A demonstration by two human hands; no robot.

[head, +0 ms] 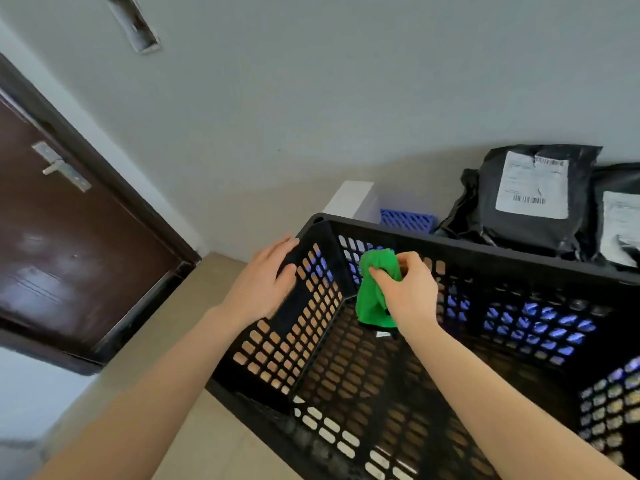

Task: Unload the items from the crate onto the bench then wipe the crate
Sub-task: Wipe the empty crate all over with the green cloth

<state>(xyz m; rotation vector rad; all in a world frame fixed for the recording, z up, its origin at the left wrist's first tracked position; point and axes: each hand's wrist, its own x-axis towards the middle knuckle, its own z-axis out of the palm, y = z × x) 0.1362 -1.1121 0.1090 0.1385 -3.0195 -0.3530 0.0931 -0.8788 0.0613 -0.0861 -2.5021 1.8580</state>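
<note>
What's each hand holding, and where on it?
Right hand pinches the green cloth at its bunched upper part. Left hand grips the crate by its left end wall's rim.

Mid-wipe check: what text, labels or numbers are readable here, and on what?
Nothing is readable.
Shipping label on the black parcel: barcodes and print, too blurred.
Second label on the neighbouring parcel: too blurred.
Tag under the green cloth: too small.
</note>
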